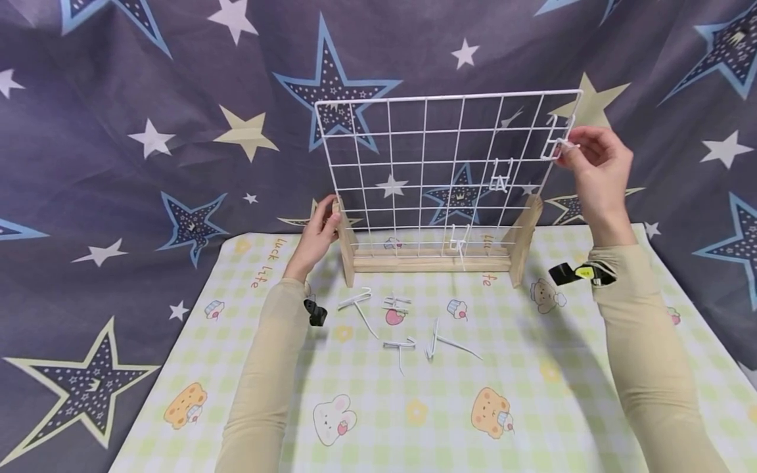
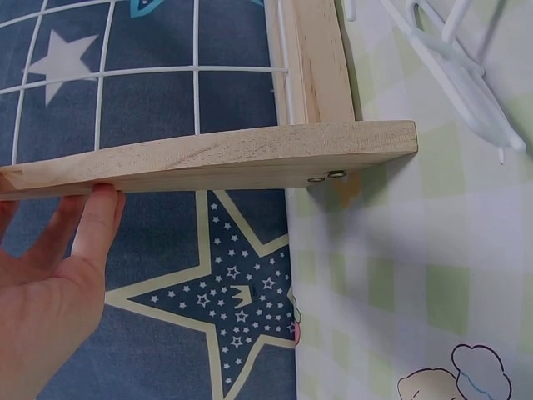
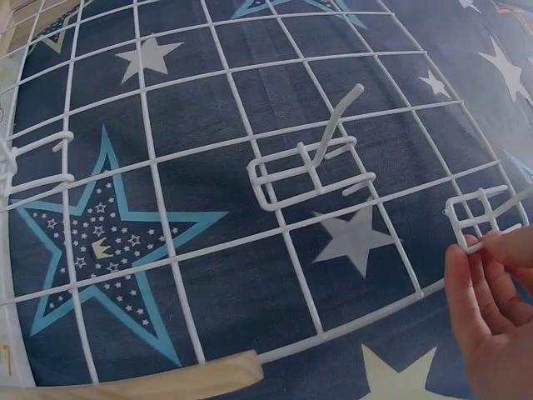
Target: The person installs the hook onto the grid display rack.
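A white wire grid panel (image 1: pixel 437 164) stands upright in a wooden base (image 1: pixel 432 263). My left hand (image 1: pixel 319 231) rests with straight fingers against the base's left wooden foot (image 2: pixel 208 158). My right hand (image 1: pixel 594 164) pinches a white wire hook (image 1: pixel 556 148) at the grid's upper right edge; in the right wrist view the hook (image 3: pixel 479 218) sits between thumb and fingertips against the grid (image 3: pixel 208 167). Two more hooks hang on the grid, one mid-right (image 1: pixel 501 179) and one near the bottom (image 1: pixel 458 240).
Several loose white hooks (image 1: pixel 402 328) lie on the checked mat (image 1: pixel 532 407) in front of the base. A star-patterned cloth (image 1: pixel 148 131) covers the backdrop and table around the mat.
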`<state>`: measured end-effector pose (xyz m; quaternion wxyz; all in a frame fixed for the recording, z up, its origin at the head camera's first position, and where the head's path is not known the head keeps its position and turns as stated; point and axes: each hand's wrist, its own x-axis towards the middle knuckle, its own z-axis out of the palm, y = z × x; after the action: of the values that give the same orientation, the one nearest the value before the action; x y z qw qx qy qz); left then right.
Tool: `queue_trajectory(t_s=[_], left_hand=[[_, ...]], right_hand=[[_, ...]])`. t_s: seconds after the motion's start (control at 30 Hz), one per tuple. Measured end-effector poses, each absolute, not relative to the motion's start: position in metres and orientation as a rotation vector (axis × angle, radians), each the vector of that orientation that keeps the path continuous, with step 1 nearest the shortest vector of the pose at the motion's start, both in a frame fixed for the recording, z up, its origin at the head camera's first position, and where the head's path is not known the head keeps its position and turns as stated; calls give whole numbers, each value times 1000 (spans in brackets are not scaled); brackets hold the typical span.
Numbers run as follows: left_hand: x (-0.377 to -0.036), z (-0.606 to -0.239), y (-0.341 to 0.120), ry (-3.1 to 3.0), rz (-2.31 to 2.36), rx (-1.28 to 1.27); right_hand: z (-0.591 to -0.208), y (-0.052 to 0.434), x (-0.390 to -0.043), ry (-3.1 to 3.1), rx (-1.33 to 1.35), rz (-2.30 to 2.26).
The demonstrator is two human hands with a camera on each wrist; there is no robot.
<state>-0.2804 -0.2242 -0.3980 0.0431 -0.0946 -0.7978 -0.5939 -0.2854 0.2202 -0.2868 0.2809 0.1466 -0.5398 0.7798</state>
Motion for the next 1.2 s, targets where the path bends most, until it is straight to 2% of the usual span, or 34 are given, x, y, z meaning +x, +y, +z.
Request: queue_trajectory(t_s=[0.73, 1.0, 1.2], left_hand=[[-280, -396, -223, -2461, -1778, -283], [-264, -372, -218, -2469, -1813, -295], [-278, -391, -223, -2471, -1813, -286]], right_hand=[[-313, 212, -285, -1454, 280, 2070], [-343, 213, -277, -1553, 277, 2057], [-369, 215, -268, -1704, 250, 2005]])
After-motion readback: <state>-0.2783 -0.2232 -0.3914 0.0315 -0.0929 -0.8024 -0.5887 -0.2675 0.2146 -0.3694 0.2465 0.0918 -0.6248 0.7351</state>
